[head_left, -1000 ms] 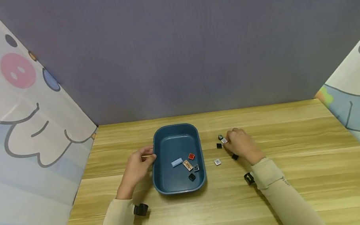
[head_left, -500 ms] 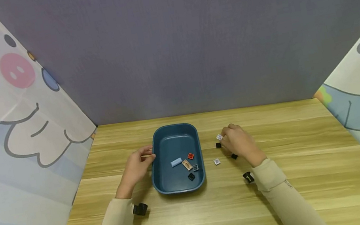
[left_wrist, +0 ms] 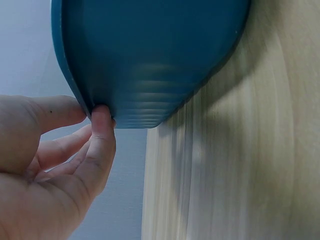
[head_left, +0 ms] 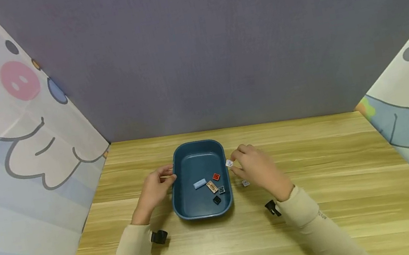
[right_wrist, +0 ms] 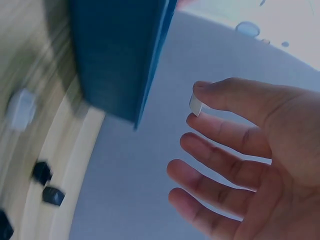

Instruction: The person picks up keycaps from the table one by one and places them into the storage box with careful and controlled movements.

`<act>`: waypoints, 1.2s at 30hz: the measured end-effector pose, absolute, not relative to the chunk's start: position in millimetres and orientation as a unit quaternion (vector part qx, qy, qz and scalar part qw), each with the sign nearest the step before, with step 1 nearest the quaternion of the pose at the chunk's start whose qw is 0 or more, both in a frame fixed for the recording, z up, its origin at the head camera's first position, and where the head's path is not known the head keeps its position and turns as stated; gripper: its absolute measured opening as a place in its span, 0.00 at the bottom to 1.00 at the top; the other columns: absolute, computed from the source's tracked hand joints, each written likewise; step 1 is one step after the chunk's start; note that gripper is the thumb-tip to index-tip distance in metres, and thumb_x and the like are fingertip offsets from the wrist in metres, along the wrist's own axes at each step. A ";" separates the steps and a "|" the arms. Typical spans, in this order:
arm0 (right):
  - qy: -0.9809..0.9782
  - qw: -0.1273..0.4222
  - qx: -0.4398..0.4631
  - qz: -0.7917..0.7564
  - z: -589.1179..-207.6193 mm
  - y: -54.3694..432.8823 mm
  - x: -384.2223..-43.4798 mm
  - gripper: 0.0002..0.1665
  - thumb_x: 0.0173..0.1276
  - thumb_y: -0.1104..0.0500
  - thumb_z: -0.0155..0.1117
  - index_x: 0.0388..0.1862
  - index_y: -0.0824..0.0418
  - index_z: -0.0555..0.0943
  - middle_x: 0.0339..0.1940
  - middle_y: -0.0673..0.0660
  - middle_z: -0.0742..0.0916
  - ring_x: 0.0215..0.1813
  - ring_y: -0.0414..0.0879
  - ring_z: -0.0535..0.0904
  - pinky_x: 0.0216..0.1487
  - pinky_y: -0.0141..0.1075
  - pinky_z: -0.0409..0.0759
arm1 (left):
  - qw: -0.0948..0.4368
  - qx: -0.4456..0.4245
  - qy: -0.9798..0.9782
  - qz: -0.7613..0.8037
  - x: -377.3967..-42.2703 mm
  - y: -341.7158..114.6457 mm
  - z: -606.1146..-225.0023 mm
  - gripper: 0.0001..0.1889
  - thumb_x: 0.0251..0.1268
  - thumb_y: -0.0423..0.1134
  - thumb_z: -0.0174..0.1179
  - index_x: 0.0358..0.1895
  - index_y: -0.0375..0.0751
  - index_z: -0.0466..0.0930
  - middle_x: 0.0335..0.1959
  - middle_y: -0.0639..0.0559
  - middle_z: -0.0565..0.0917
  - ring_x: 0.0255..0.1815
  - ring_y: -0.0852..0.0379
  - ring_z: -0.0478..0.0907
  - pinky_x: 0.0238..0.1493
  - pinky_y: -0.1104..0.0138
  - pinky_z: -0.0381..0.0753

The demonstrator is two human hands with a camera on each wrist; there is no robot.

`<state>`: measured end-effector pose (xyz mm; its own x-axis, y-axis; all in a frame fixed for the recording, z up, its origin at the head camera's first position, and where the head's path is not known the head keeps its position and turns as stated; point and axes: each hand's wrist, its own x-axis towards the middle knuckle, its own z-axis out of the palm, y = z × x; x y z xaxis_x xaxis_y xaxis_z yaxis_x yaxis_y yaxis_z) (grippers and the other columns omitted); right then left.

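Note:
My left hand [head_left: 155, 191] pinches the left rim of a dark blue plastic tray [head_left: 190, 207], thumb over the edge and fingers beneath, as the left wrist view shows. Between the thumb and index fingertip of my right hand [head_left: 257, 168] is a small white keycap [right_wrist: 196, 104], held at the tray's right rim in the head view. Inside the tray lie a long light blue keycap [head_left: 200, 184], a red keycap [head_left: 216, 176], a tan printed keycap [head_left: 212, 186], a grey keycap [head_left: 221, 189] and a black keycap [head_left: 217, 200].
Another white keycap [head_left: 245, 182] lies on the wooden table [head_left: 218, 252], right of the tray. Several black keycaps [right_wrist: 41, 172] on the table show in the right wrist view; the right hand hides them from the head. A grey wall [head_left: 216, 52] stands behind.
My right hand has lifted the white keycap off the table and carried it left to the tray's right edge. My left hand stays on the rim.

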<state>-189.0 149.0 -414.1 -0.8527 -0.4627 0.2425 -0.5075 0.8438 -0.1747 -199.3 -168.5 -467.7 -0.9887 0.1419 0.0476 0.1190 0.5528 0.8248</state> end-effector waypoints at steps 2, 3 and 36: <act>-0.953 0.094 0.264 0.113 -412.1 140.6 -186.0 0.14 0.65 0.54 0.73 0.44 0.61 0.86 0.43 0.56 0.84 0.42 0.51 0.80 0.40 0.42 0.82 | 0.009 0.074 0.881 0.468 -199.8 -168.9 -468.3 0.20 0.72 0.34 0.60 0.65 0.33 0.76 0.52 0.35 0.83 0.48 0.38 0.82 0.48 0.50 0.82; -0.952 0.092 0.271 0.111 -411.2 136.4 -184.7 0.13 0.66 0.54 0.73 0.44 0.61 0.86 0.43 0.56 0.84 0.42 0.51 0.80 0.40 0.41 0.82 | 0.008 0.074 0.880 0.468 -200.1 -169.0 -468.7 0.20 0.72 0.33 0.61 0.65 0.33 0.76 0.52 0.35 0.83 0.48 0.38 0.82 0.49 0.50 0.82; -0.915 0.109 0.368 0.128 -408.6 83.3 -169.3 0.13 0.68 0.51 0.72 0.46 0.57 0.85 0.45 0.52 0.83 0.42 0.45 0.77 0.39 0.35 0.79 | 0.009 0.069 0.881 0.467 -198.9 -169.2 -468.9 0.20 0.73 0.34 0.60 0.65 0.33 0.76 0.52 0.35 0.83 0.49 0.37 0.81 0.51 0.48 0.81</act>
